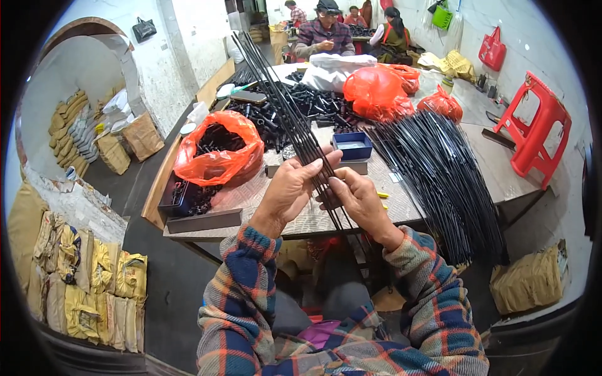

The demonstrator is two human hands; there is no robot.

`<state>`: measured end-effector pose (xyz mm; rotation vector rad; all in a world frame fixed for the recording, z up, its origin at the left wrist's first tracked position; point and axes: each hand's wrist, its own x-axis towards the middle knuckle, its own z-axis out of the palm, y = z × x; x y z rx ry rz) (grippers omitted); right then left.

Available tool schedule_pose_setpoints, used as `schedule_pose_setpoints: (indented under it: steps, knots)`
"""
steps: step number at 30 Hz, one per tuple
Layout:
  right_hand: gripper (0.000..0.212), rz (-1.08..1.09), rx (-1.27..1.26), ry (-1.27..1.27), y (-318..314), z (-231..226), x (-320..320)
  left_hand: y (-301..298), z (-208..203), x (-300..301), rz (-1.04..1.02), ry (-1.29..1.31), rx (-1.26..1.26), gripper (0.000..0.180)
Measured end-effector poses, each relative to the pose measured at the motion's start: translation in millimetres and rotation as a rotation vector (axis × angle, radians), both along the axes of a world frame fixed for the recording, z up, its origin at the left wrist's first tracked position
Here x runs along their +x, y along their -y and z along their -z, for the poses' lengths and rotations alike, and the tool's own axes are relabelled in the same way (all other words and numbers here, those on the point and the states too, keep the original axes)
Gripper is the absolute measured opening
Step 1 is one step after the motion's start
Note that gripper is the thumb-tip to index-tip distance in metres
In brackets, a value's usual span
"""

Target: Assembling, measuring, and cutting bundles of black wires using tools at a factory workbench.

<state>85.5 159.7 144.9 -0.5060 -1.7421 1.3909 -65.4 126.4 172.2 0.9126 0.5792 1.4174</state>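
Note:
Several long thin black rods slant up and away to the left, gathered in front of me above the table edge. My left hand is closed round them from the left, its thumb lying along them. Just to the right, my right hand grips the same rods lower down, thumb and fingers pinched together. The lower rod ends hang past the table edge over my lap. A large sheaf of similar black rods lies to the right, overhanging the edge. Behind my hands sits a small blue tray.
Short black tubular parts are heaped across the table. An open red plastic bag of small black pieces stands left. Tied red bags lie behind. A red stool is at right. Across the table sits a person.

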Motion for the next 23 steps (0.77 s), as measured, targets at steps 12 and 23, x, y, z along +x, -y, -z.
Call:
schedule_pose_setpoints:
  steps: [12,23]
  knots:
    - [0.016,-0.047,-0.064,-0.068,6,15,-1,-7,3,8,-0.018,0.065,0.031,0.036]
    - [0.027,-0.435,-0.283,-0.006,13,-6,22,38,0,-8,-0.985,-1.160,0.380,0.063]
